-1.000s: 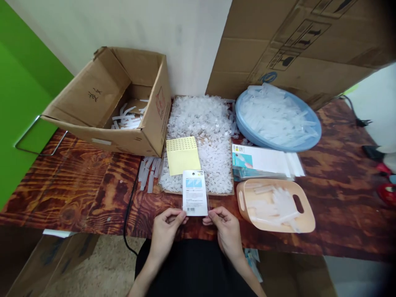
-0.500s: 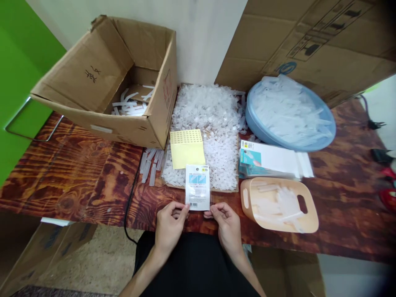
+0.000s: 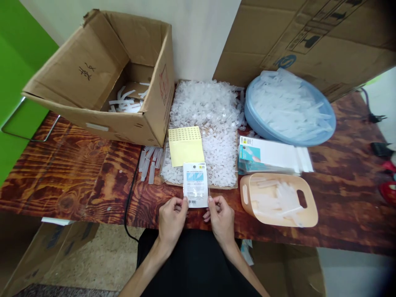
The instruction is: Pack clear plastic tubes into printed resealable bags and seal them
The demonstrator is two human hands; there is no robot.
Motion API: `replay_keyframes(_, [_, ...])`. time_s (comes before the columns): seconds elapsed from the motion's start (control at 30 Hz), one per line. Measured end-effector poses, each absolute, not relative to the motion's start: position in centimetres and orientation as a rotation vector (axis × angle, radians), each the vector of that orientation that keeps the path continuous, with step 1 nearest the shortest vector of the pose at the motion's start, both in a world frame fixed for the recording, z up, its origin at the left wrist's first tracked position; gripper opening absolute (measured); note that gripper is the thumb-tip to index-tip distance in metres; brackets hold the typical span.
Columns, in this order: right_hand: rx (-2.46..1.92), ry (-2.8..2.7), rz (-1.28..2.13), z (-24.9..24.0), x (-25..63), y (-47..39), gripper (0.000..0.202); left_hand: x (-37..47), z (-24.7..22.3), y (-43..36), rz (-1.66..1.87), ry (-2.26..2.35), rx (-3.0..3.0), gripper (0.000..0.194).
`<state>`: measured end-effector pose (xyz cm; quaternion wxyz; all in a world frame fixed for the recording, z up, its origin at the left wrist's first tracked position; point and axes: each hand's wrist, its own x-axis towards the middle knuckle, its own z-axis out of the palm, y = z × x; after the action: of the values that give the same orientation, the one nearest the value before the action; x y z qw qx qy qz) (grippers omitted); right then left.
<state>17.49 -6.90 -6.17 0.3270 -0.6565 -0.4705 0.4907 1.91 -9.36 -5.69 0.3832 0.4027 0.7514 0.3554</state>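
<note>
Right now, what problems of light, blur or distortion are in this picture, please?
Head view: soft light, few hard shadows; dark upper and lower right corners; red object blurred at the right edge; open cardboard box seemingly stretched, perhaps by a wide lens; translucent pieces in the blue basin partly merging; fine print on the card unreadable.

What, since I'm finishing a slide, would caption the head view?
Left hand and right hand pinch a printed packet near a yellow sheet and heaped translucent pieces.
</note>
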Motion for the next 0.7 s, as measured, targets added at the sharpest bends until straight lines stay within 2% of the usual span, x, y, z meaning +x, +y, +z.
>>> replay_keyframes(0.23, [-1.832,-1.214,1.174,-5.9,17.2,-5.9,0.045,0.9,-5.8,-9.2,1.080,1.747,0.686,0.041])
replay_keyframes(0.33, [-1.792,-1.162,1.232,-5.9,17.3,-6.0,0.046,0.3,-5.6,-9.0,1.182,1.595,0.534,0.038])
replay_keyframes(0.5, [-1.655,-1.109,1.322,-6.1,17.9,-6.5,0.045,1.1,-5.3,-9.0,1.029,1.361,0.553,0.036])
replay_keyframes(0.63, [-1.462,-0.914,1.460,-5.7,18.5,-6.1,0.035,1.4,-4.9,-9.1,1.079,1.275,0.484,0.033])
replay_keyframes(0.7, [-1.380,-0.894,1.542,-5.0,18.4,-5.7,0.038,1.2,-4.6,-9.0,1.084,1.257,0.496,0.032])
